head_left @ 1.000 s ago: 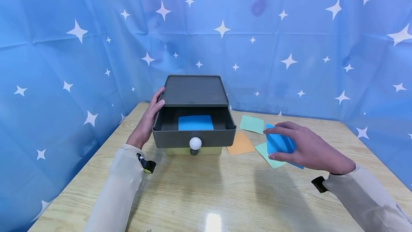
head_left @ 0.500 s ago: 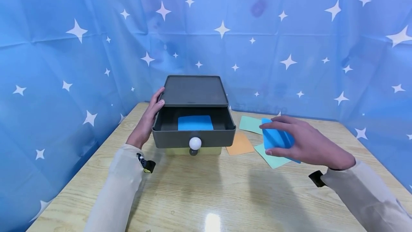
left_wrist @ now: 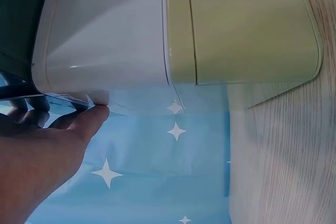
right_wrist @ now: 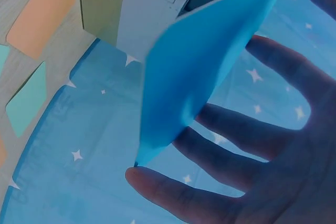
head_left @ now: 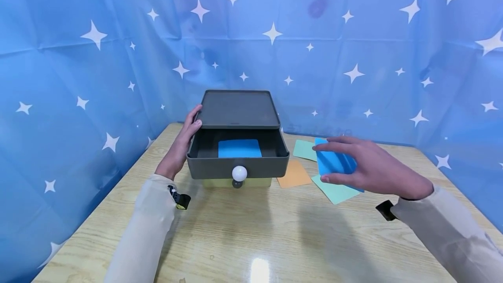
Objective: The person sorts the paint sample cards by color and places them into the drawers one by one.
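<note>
My right hand (head_left: 367, 167) holds a blue square of paper (head_left: 332, 160) up by its edges, between the thumb and fingers. In the right wrist view that paper (right_wrist: 194, 77) bows slightly. A small drawer box has a dark grey top (head_left: 241, 108), and its dark grey upper drawer (head_left: 212, 168) is pulled out. Inside that drawer lies another blue square (head_left: 239, 148). My left hand (head_left: 175, 152) rests along the box's left side with fingers extended. The left wrist view shows the left hand (left_wrist: 47, 161) at the box's side, its fingertips partly hidden.
A white round knob (head_left: 239, 173) sticks out from the upper drawer's front. Right of the box, an orange paper square (head_left: 294, 174) and green squares (head_left: 335, 192) lie on the wooden table (head_left: 235, 239). A starry blue curtain (head_left: 251, 34) hangs behind.
My right hand has moved left and slightly upward with the blue paper, toward the drawer box. The left hand and the drawer stay where they were.
</note>
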A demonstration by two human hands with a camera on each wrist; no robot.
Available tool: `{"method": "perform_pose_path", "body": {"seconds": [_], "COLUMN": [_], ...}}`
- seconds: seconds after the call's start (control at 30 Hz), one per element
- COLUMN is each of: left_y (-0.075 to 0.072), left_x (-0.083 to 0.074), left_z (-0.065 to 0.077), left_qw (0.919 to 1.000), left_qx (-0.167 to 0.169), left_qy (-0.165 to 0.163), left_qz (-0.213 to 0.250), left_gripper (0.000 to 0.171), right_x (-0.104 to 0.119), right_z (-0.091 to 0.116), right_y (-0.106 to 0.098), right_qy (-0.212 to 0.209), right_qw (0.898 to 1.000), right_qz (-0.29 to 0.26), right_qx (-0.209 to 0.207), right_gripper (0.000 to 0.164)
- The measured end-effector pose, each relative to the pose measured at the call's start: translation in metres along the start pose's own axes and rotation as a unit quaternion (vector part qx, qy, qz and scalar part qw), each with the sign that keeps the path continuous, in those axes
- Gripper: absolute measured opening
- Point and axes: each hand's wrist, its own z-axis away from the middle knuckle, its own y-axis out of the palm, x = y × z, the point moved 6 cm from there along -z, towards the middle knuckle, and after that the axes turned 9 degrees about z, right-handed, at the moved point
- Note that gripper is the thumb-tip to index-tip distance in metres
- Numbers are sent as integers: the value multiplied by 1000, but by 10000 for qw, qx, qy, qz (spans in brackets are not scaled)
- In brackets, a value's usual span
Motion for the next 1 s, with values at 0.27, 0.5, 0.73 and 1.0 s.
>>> {"method": "perform_pose_path", "body": {"seconds": [0.27,0.5,0.73,1.0], "left_y": [0,0,0,1], "left_x": [-1,-1,-1,-1], "left_z": [0,0,-1,0], "left_qw": [10000,10000,10000,10000], "left_qx": [44,28,46,49], "left_qy": [-26,-60,-44,-32], "left_qz": [18,42,75,23], "left_gripper": [60,60,60,60], "right_x": [12,30,38,45], "right_z": [-12,-25,-33,-40], "right_y": [-9,-19,-25,-26], "right_qy": [-139,-360,-436,-651], "right_qw": [9997,9991,9989,9975], "right_qz": [-84,2,36,265], "right_qx": [-196,-217,-137,12], "right_gripper": [57,57,56,58]}}
